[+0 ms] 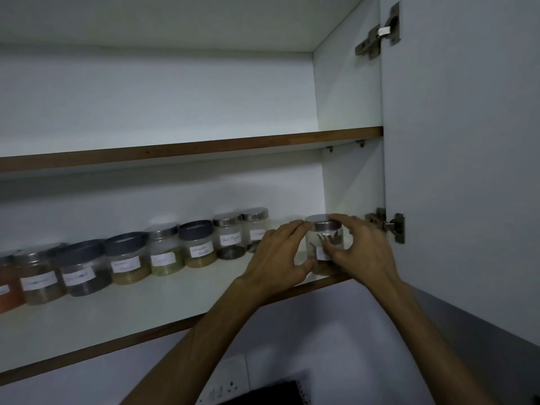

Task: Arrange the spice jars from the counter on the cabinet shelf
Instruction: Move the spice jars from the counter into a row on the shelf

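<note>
A clear spice jar with a metal lid and a white label stands at the right end of the lower cabinet shelf, near its front edge. My left hand wraps its left side, with fingers at the lid and thumb low on the glass. On the jar's right side my right hand curls round it, fingertips on the lid rim. Several labelled spice jars stand in a row running from the left edge toward the held jar.
The upper shelf is bare. The open cabinet door hangs at the right, its hinge close to my right hand. Below the cabinet are a wall socket and a dark object.
</note>
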